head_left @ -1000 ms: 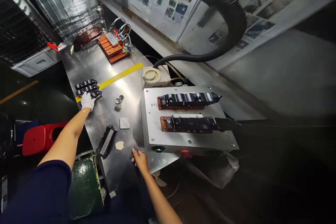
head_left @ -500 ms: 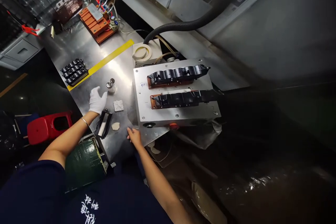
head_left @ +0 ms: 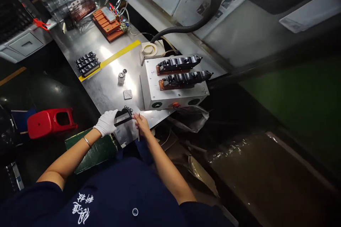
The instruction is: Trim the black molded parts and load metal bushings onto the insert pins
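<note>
My left hand (head_left: 106, 123), in a white glove, is closed on one end of a long black plastic part (head_left: 123, 116) with a pale strip along it. The part is tilted over the near edge of the metal bench. My bare right hand (head_left: 142, 125) is pinched around a thin stick-like tool (head_left: 139, 134), close to the part's right end. Whether it touches the part I cannot tell. Beyond the hands lie a grey-white square pad (head_left: 128, 94) and a small jar (head_left: 121, 78) with a dark round piece (head_left: 124, 71) beside it.
To the right stands a grey box fixture (head_left: 149, 88) bearing two black ribbed parts (head_left: 186, 77). More black parts (head_left: 87, 64) sit by the yellow tape (head_left: 117, 56). An orange clamp fixture (head_left: 106, 25) is at the back. A red stool (head_left: 42, 124) stands left, a green crate (head_left: 93, 152) below.
My left hand has moved down and taken up the black plastic part from the bench. My right hand has come in beside its right end. The view has shifted.
</note>
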A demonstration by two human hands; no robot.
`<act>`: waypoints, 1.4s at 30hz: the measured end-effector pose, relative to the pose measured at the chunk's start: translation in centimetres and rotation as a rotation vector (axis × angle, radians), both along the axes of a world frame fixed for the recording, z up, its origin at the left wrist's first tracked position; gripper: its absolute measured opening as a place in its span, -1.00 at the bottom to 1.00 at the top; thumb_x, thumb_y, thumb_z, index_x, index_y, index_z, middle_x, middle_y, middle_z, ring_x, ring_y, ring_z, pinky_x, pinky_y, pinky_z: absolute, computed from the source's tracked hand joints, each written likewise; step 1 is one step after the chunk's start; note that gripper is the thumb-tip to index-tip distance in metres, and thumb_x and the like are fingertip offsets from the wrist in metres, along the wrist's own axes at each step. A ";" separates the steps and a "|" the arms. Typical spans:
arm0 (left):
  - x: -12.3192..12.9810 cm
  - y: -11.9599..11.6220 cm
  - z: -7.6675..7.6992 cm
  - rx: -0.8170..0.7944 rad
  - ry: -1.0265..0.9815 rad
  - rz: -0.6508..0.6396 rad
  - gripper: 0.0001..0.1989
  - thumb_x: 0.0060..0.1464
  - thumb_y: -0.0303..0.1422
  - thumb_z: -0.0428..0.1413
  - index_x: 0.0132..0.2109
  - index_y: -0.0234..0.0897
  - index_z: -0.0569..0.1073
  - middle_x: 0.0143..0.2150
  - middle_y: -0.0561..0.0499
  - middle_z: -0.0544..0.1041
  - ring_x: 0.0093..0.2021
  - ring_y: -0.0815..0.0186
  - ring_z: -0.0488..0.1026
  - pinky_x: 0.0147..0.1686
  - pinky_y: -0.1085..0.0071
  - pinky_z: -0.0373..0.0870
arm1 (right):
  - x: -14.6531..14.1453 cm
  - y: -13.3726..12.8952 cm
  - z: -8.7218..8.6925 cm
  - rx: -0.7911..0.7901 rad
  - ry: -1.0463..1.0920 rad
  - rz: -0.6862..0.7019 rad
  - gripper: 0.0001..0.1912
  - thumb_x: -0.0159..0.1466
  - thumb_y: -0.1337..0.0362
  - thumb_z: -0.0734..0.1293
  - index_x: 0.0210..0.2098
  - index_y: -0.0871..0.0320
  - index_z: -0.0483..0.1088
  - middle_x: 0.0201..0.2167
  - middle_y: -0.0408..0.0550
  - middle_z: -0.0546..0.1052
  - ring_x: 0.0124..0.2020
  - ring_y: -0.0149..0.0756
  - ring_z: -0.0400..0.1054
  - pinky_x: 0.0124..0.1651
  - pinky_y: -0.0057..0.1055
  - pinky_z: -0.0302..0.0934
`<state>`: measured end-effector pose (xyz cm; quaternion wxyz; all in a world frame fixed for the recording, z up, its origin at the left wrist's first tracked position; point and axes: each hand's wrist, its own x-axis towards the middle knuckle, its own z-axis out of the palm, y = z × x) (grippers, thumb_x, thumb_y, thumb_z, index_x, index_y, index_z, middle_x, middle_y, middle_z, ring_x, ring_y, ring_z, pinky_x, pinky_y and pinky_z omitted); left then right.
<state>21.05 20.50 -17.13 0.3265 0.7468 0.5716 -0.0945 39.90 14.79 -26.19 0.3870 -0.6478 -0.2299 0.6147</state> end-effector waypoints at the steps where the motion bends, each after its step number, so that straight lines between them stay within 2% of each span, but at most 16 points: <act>1: -1.0 -1.0 1.7 0.012 -0.020 -0.083 -0.20 -0.12 -0.28 0.25 0.29 -0.23 0.22 0.15 -0.23 0.40 0.16 -0.08 0.33 0.16 0.15 0.23 | -0.5 -0.7 1.8 0.018 0.028 0.015 -0.36 0.06 -0.24 0.30 -0.17 0.21 0.43 -0.64 -0.24 0.35 -0.75 -0.58 -0.05 -0.69 -0.52 -0.15; 3: -3.1 -3.1 4.9 0.064 -0.018 -0.251 -0.21 -0.08 -0.26 0.22 0.31 -0.26 0.21 0.15 -0.27 0.40 0.11 -0.12 0.36 0.11 0.09 0.27 | -1.6 -2.4 5.3 0.052 0.091 0.060 -0.32 -0.01 -0.18 0.39 -0.10 0.22 0.44 -0.70 -0.31 0.26 -0.75 -0.59 -0.08 -0.67 -0.53 -0.18; 5: -5.4 -5.1 7.7 0.130 -0.029 -0.346 -0.22 -0.07 -0.26 0.20 0.31 -0.28 0.21 0.14 -0.29 0.41 0.07 -0.14 0.39 0.07 0.04 0.30 | -2.9 -4.0 8.3 0.093 0.159 0.099 -0.34 -0.07 -0.06 0.47 -0.09 0.23 0.45 -0.75 -0.36 0.19 -0.75 -0.61 -0.10 -0.66 -0.54 -0.21; 7: -7.9 -7.0 9.7 0.213 -0.092 -0.337 -0.22 -0.07 -0.26 0.21 0.31 -0.30 0.21 0.15 -0.28 0.42 0.08 -0.14 0.39 0.09 0.01 0.28 | -4.5 -5.6 10.6 0.122 0.221 0.099 -0.39 -0.08 0.01 0.49 -0.11 0.24 0.45 -0.79 -0.38 0.16 -0.76 -0.61 -0.12 -0.64 -0.54 -0.23; 9: -10.6 -8.6 11.1 0.336 -0.168 -0.219 -0.19 -0.08 -0.23 0.23 0.31 -0.31 0.19 0.20 -0.28 0.38 0.16 -0.15 0.34 0.18 -0.03 0.21 | -6.3 -6.9 12.1 0.128 0.253 0.053 -0.43 -0.10 0.02 0.48 -0.17 0.22 0.45 -0.83 -0.41 0.12 -0.78 -0.61 -0.16 -0.65 -0.53 -0.25; 12: -14.2 -11.0 12.0 0.434 -0.323 0.103 -0.12 -0.09 -0.23 0.26 0.34 -0.25 0.11 0.30 -0.24 0.27 0.26 -0.08 0.27 0.27 0.04 0.17 | -8.7 -8.5 13.5 0.147 0.266 -0.014 -0.46 -0.12 0.00 0.48 -0.23 0.17 0.43 -0.85 -0.42 0.09 -0.80 -0.61 -0.19 -0.66 -0.52 -0.27; 16: -17.5 -13.8 11.7 0.308 -0.667 0.421 -0.03 -0.09 -0.28 0.29 0.39 -0.20 -0.02 0.31 -0.23 0.24 0.21 0.09 0.36 0.16 0.20 0.36 | -10.9 -10.2 14.3 0.167 0.257 0.037 -0.49 -0.06 -0.06 0.43 -0.23 0.13 0.42 -0.82 -0.40 0.11 -0.80 -0.59 -0.20 -0.67 -0.50 -0.29; 19: -18.7 -15.3 11.4 0.288 -0.826 0.496 0.02 -0.10 -0.28 0.32 0.40 -0.15 -0.06 0.33 -0.24 0.22 0.21 0.11 0.35 0.13 0.21 0.39 | -11.9 -11.3 14.9 0.190 0.231 0.074 -0.50 -0.03 -0.09 0.42 -0.23 0.12 0.42 -0.80 -0.38 0.11 -0.80 -0.57 -0.19 -0.67 -0.49 -0.27; 23: -19.5 -16.5 11.5 0.304 -0.897 0.500 0.00 -0.08 -0.28 0.32 0.39 -0.09 -0.06 0.32 -0.22 0.23 0.21 0.12 0.35 0.13 0.20 0.38 | -12.8 -12.7 16.0 0.239 0.194 0.061 -0.51 0.00 -0.10 0.42 -0.23 0.11 0.41 -0.76 -0.35 0.17 -0.80 -0.57 -0.15 -0.68 -0.49 -0.26; 28: -20.6 -17.6 11.3 0.350 -0.940 0.427 0.00 -0.07 -0.29 0.30 0.40 -0.12 -0.09 0.32 -0.26 0.23 0.17 0.12 0.38 0.11 0.21 0.39 | -13.2 -14.0 17.7 0.283 0.189 0.045 -0.48 -0.03 -0.10 0.43 -0.22 0.14 0.42 -0.81 -0.38 0.12 -0.79 -0.59 -0.17 -0.66 -0.49 -0.28; 31: -21.1 -18.0 11.5 0.482 -0.791 0.305 -0.07 -0.01 -0.36 0.23 0.41 -0.13 -0.08 0.33 -0.23 0.24 0.23 0.07 0.33 0.18 0.12 0.32 | -13.5 -14.6 18.5 0.281 0.201 0.010 -0.45 -0.07 -0.10 0.45 -0.23 0.16 0.44 -0.84 -0.40 0.09 -0.80 -0.59 -0.17 -0.67 -0.50 -0.27; 33: -21.1 -18.2 12.1 0.600 -0.556 0.114 -0.21 0.01 -0.43 0.17 0.37 -0.10 0.10 0.33 -0.17 0.27 0.32 -0.02 0.19 0.30 -0.04 0.07 | -13.9 -14.9 18.8 0.286 0.208 -0.013 -0.46 -0.08 -0.08 0.47 -0.24 0.17 0.45 -0.85 -0.41 0.10 -0.80 -0.60 -0.16 -0.67 -0.50 -0.28; 35: -20.4 -18.3 13.1 0.633 -0.334 -0.161 -0.32 0.02 -0.49 0.12 0.30 -0.07 0.25 0.32 -0.12 0.29 0.36 -0.08 0.10 0.33 -0.17 -0.12 | -14.6 -15.1 19.0 0.287 0.216 -0.036 -0.48 -0.09 -0.02 0.49 -0.25 0.19 0.46 -0.85 -0.40 0.13 -0.80 -0.61 -0.15 -0.67 -0.51 -0.29; 38: -18.9 -18.3 14.5 0.565 -0.175 -0.463 -0.36 0.07 -0.48 0.06 0.31 -0.05 0.25 0.34 -0.13 0.26 0.34 -0.05 0.16 0.28 -0.20 -0.05 | -15.5 -15.4 19.0 0.260 0.225 -0.055 -0.50 -0.11 0.05 0.51 -0.27 0.23 0.47 -0.83 -0.39 0.18 -0.79 -0.64 -0.14 -0.68 -0.52 -0.33; 40: -18.2 -18.1 15.1 0.523 -0.108 -0.460 -0.37 0.11 -0.40 0.05 0.33 -0.08 0.21 0.32 -0.18 0.28 0.28 -0.06 0.25 0.23 -0.16 0.08 | -15.8 -15.6 18.8 0.237 0.234 -0.067 -0.50 -0.14 0.06 0.53 -0.28 0.24 0.47 -0.81 -0.37 0.22 -0.80 -0.65 -0.13 -0.68 -0.52 -0.34; 42: -17.8 -17.8 14.9 0.456 -0.040 -0.343 -0.34 0.09 -0.32 0.06 0.35 -0.18 0.18 0.21 -0.26 0.39 0.14 -0.09 0.38 0.12 -0.11 0.24 | -15.7 -15.6 18.4 0.216 0.243 -0.079 -0.48 -0.17 0.04 0.54 -0.31 0.24 0.46 -0.78 -0.33 0.29 -0.80 -0.66 -0.13 -0.69 -0.52 -0.34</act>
